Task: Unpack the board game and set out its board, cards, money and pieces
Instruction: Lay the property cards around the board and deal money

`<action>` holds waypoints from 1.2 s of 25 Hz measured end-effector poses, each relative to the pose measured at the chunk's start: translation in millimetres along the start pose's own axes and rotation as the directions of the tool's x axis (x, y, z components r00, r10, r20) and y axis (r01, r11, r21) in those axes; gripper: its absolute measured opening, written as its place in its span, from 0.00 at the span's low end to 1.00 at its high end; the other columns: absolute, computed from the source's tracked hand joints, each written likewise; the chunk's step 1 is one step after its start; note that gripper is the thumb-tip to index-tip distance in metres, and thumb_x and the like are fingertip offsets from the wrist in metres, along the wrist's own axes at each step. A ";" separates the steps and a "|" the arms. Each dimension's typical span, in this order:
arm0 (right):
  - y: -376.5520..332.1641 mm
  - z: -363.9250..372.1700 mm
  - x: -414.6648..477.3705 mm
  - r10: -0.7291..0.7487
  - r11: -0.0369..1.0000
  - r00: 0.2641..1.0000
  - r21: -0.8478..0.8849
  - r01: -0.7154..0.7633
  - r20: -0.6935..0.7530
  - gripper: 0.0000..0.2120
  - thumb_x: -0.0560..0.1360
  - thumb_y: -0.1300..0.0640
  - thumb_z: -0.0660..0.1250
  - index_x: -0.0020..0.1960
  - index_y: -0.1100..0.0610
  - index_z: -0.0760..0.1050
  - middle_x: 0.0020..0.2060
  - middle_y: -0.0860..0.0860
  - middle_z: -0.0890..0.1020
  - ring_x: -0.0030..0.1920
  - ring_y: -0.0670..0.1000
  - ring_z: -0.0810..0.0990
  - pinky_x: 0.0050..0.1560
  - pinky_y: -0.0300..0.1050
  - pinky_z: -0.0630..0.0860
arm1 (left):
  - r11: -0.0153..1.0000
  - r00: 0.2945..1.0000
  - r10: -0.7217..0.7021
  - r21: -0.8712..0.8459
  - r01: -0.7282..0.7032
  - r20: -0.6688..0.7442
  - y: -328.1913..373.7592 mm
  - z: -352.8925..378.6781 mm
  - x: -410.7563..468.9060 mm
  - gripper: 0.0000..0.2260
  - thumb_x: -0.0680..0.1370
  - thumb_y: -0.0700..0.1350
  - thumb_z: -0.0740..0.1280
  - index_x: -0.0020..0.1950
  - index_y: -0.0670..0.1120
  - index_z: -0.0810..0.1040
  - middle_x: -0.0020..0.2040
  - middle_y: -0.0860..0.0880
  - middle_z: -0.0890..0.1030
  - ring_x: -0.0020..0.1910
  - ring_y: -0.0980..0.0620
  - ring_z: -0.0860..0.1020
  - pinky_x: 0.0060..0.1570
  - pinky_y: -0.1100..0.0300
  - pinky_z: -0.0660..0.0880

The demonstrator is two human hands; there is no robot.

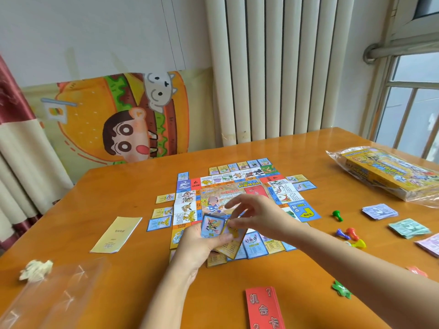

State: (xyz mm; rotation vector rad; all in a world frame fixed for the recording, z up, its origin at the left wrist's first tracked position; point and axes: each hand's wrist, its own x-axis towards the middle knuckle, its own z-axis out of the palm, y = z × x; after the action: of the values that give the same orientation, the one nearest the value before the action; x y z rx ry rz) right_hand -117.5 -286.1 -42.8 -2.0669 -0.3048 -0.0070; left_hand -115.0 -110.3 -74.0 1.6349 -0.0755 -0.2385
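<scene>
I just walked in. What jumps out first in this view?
The colourful game board lies in the middle of the orange table, ringed by small cards. Over it, the left hand holds a stack of cards that the right hand pinches. Behind the table at left is a big cartoon burger cloth.

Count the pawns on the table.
4. The green pawn is just right of the board. The blue pawn, red pawn and yellow pawn are clustered nearer the camera. More may be hidden.
</scene>
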 end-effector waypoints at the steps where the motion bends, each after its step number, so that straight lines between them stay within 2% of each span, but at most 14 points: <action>1: -2.8 -1.2 1.9 -0.007 1.000 1.000 -0.021 0.007 0.021 0.14 0.70 0.62 0.74 0.53 0.51 0.77 0.39 0.48 0.83 0.38 0.46 0.81 0.44 0.47 0.79 | 1.000 1.000 -0.007 -0.004 0.007 0.018 0.6 -0.7 -1.1 0.11 0.67 0.36 0.75 0.47 0.44 0.82 0.43 0.45 0.85 0.40 0.48 0.84 0.37 0.60 0.78; 4: -6.4 -8.0 6.8 -0.023 0.989 0.997 -0.144 0.035 0.080 0.15 0.71 0.64 0.73 0.55 0.51 0.78 0.39 0.48 0.82 0.37 0.45 0.79 0.42 0.40 0.77 | 0.999 0.999 -0.042 -0.021 0.043 0.029 2.0 -0.7 -2.0 0.09 0.69 0.40 0.74 0.48 0.43 0.81 0.42 0.45 0.85 0.39 0.49 0.84 0.37 0.59 0.78; 6: -4.9 -13.8 9.8 -0.003 0.988 0.997 -0.156 0.016 0.080 0.10 0.72 0.63 0.72 0.50 0.51 0.81 0.39 0.46 0.82 0.38 0.46 0.79 0.41 0.38 0.76 | 0.982 0.995 -0.085 -0.174 0.074 -0.054 6.2 -4.2 0.9 0.04 0.75 0.40 0.69 0.48 0.42 0.79 0.39 0.44 0.84 0.37 0.48 0.82 0.34 0.58 0.78; 9: -0.8 -23.1 13.0 0.074 0.996 0.997 0.054 -0.073 -0.015 0.07 0.73 0.64 0.71 0.44 0.53 0.82 0.43 0.57 0.85 0.40 0.50 0.81 0.46 0.44 0.79 | 0.830 0.971 -0.173 -0.556 0.053 -0.166 16.7 -25.2 6.9 0.05 0.79 0.35 0.60 0.51 0.39 0.76 0.40 0.41 0.82 0.40 0.46 0.80 0.33 0.55 0.80; 11: -0.5 -29.8 13.3 0.110 0.976 0.991 0.198 -0.092 -0.081 0.03 0.73 0.65 0.71 0.44 0.58 0.82 0.40 0.58 0.84 0.39 0.52 0.81 0.47 0.45 0.80 | 0.733 0.976 -0.134 -0.679 -0.020 -0.174 20.1 -41.4 7.1 0.08 0.80 0.34 0.58 0.53 0.38 0.75 0.38 0.42 0.83 0.38 0.47 0.82 0.33 0.57 0.81; 12: -1.0 -32.6 13.2 0.121 0.963 0.988 0.255 -0.093 -0.099 0.02 0.73 0.64 0.71 0.43 0.59 0.81 0.37 0.56 0.84 0.38 0.52 0.81 0.46 0.44 0.80 | 0.718 0.975 -0.112 -0.694 -0.055 -0.193 20.3 -48.1 6.7 0.08 0.80 0.34 0.58 0.52 0.39 0.75 0.37 0.44 0.84 0.36 0.49 0.82 0.33 0.58 0.81; 16: -4.8 -37.1 7.9 0.126 0.947 0.985 0.309 -0.085 -0.115 0.05 0.74 0.62 0.70 0.39 0.60 0.79 0.32 0.53 0.81 0.32 0.48 0.78 0.39 0.39 0.78 | 0.784 0.924 -0.121 -0.606 -0.135 -0.363 19.9 -58.1 3.7 0.04 0.78 0.36 0.64 0.46 0.44 0.76 0.32 0.49 0.83 0.40 0.50 0.80 0.30 0.64 0.79; 18: -2.9 -36.6 6.0 0.147 0.944 0.981 0.313 -0.100 -0.130 0.06 0.76 0.62 0.68 0.41 0.61 0.78 0.33 0.54 0.81 0.32 0.49 0.79 0.40 0.42 0.79 | 0.798 0.903 -0.118 -0.580 -0.161 -0.412 19.5 -59.0 2.0 0.04 0.76 0.37 0.66 0.45 0.45 0.76 0.30 0.51 0.83 0.41 0.51 0.79 0.29 0.65 0.79; 21: 1.0 -36.3 4.1 0.198 0.896 0.968 0.429 -0.115 -0.155 0.07 0.79 0.62 0.62 0.42 0.61 0.73 0.33 0.55 0.81 0.34 0.51 0.82 0.44 0.48 0.80 | 0.854 0.897 -0.090 -0.497 -0.153 -0.432 19.2 -58.7 -1.8 0.03 0.75 0.38 0.69 0.45 0.46 0.77 0.34 0.50 0.83 0.40 0.52 0.79 0.32 0.62 0.78; 23: 3.2 -36.6 1.6 0.209 0.887 0.965 0.445 -0.118 -0.160 0.08 0.80 0.62 0.61 0.42 0.61 0.71 0.34 0.55 0.82 0.36 0.54 0.83 0.45 0.49 0.80 | 0.901 0.901 -0.068 -0.414 -0.129 -0.429 18.7 -58.7 -4.1 0.03 0.74 0.39 0.69 0.45 0.46 0.77 0.39 0.47 0.82 0.40 0.52 0.79 0.35 0.60 0.75; 25: 5.2 -36.9 -0.8 0.201 0.904 0.967 0.409 -0.122 -0.156 0.08 0.79 0.62 0.62 0.41 0.61 0.72 0.34 0.55 0.82 0.36 0.53 0.83 0.44 0.47 0.81 | 0.923 0.911 -0.068 -0.372 -0.097 -0.408 17.8 -58.4 -4.1 0.03 0.74 0.40 0.70 0.44 0.46 0.77 0.39 0.47 0.82 0.39 0.52 0.79 0.35 0.60 0.74; 28: 6.7 -42.6 -2.7 0.183 0.933 0.969 0.341 -0.117 -0.167 0.07 0.78 0.62 0.64 0.41 0.61 0.73 0.33 0.53 0.81 0.33 0.49 0.81 0.41 0.41 0.80 | 0.929 0.922 -0.109 -0.369 -0.039 -0.372 14.9 -56.1 -0.6 0.03 0.74 0.41 0.71 0.44 0.46 0.77 0.40 0.46 0.82 0.39 0.52 0.78 0.29 0.65 0.75; 30: 6.5 -49.1 -2.0 0.163 0.944 0.968 0.315 -0.097 -0.191 0.05 0.75 0.65 0.68 0.42 0.61 0.74 0.31 0.53 0.79 0.30 0.47 0.79 0.37 0.38 0.80 | 0.921 0.904 -0.143 -0.389 -0.028 -0.404 12.6 -57.6 3.8 0.04 0.74 0.42 0.71 0.44 0.45 0.77 0.40 0.46 0.80 0.38 0.52 0.77 0.26 0.66 0.74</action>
State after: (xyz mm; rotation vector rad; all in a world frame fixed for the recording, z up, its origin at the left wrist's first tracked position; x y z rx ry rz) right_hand -112.0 -331.8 -24.3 -1.7567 -0.0300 -0.0973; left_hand -98.5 -55.7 -58.4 1.2602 0.3391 0.0639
